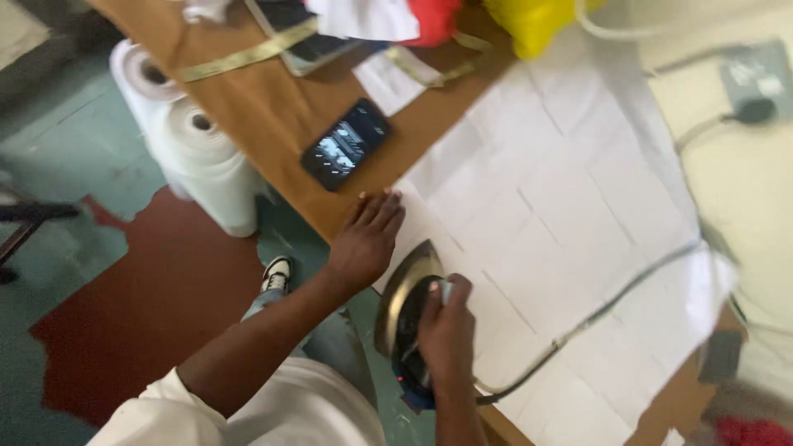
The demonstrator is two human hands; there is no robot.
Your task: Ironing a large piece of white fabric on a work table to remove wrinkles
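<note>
Brown tabletop (273, 107) runs across my view, with white cloth (562, 190) spread over its near end. My right hand (446, 334) is wrapped around the handle of the iron (405, 301), which sits on the cloth's near edge. My left hand (368, 239) lies flat, fingers together, just beyond the iron, pinning that edge. I judge this as pressing under way; next the iron must slide farther across the cloth, clear of its cord (595, 314).

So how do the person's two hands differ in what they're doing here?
The left hand lies flat and open, fingers spread on the edge of the white fabric, while the right hand is curled shut around the handle of the iron. The left hand reaches further up the table; the right hand sits nearer the body. Both are over the same sheet of fabric.
</note>
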